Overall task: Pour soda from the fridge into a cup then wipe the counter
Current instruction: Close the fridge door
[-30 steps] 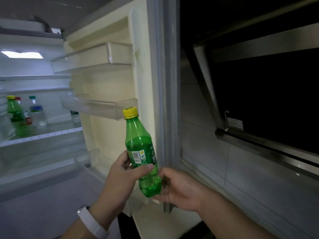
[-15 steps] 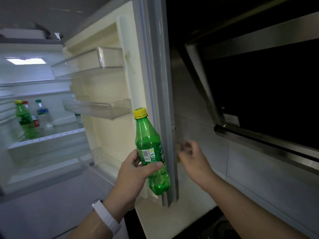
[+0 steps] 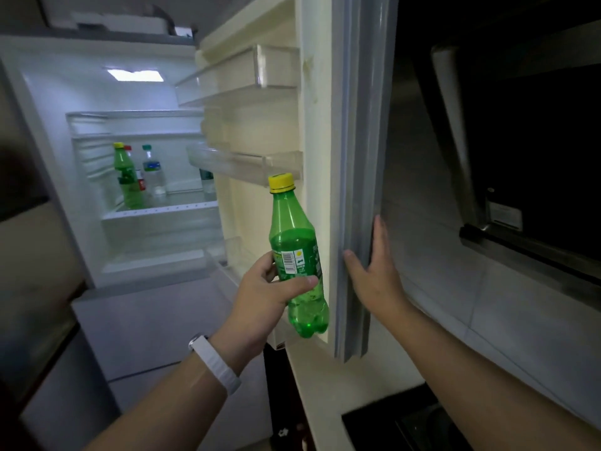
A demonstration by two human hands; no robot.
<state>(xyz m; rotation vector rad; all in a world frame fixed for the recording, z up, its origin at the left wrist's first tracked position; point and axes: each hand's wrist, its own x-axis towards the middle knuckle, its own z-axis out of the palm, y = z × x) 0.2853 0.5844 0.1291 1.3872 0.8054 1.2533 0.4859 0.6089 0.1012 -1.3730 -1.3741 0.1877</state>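
Note:
My left hand grips a green soda bottle with a yellow cap, upright in front of the open fridge door. The bottle is partly full. My right hand rests on the door's outer edge, thumb on the grey seal and fingers wrapped behind it. The fridge interior is lit and open at the left. No cup is in view.
On a fridge shelf stand another green bottle, a red-capped bottle and a clear bottle. The door's clear shelves hold nothing. A dark range hood hangs at the right above a tiled wall. A dark hob corner shows below.
My right hand has moved from in front of the wall onto the fridge door's edge and taken hold of it. The bottle stays in my left hand. The view has shifted left.

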